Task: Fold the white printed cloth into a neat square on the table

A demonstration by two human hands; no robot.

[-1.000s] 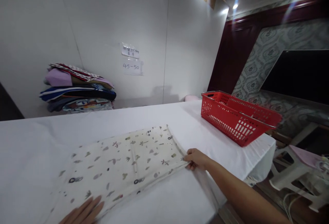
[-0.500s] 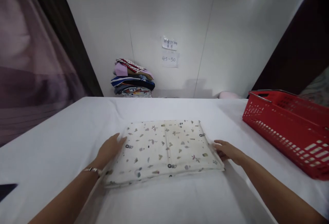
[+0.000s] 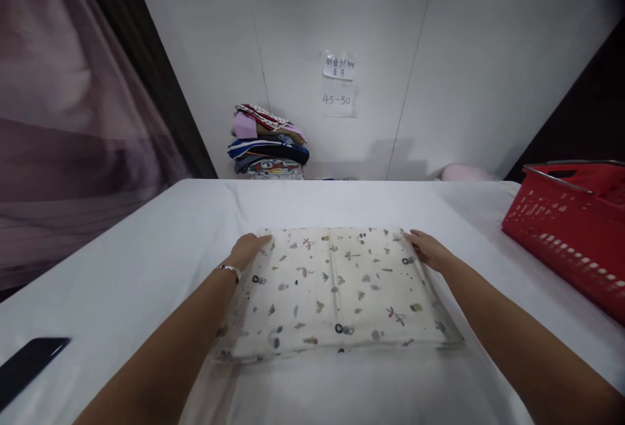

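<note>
A folded cream cloth (image 3: 317, 288), printed with small palms, leaves and other motifs, lies flat on the white-covered table in front of me. A crease runs down its middle, and its near edge shows layers. My left hand (image 3: 248, 250) is closed at the cloth's far left corner, thumb on top and the other fingers hidden beneath; a bracelet (image 3: 229, 271) circles that wrist. At the far right corner my right hand (image 3: 427, 250) is closed on the edge, its fingertips partly out of sight.
A red plastic basket (image 3: 571, 236) with a metal handle stands on the right. Several folded fabrics form a stack (image 3: 268, 142) by the back wall, beneath paper signs (image 3: 339, 83). A dark flat object (image 3: 32, 363) lies at the table's left (image 3: 122, 269). Curtain fabric hangs far left.
Both my hands have slid away from me along the cloth's sides, from about mid-side to its far corners, and closed there. The view has shifted slightly left.
</note>
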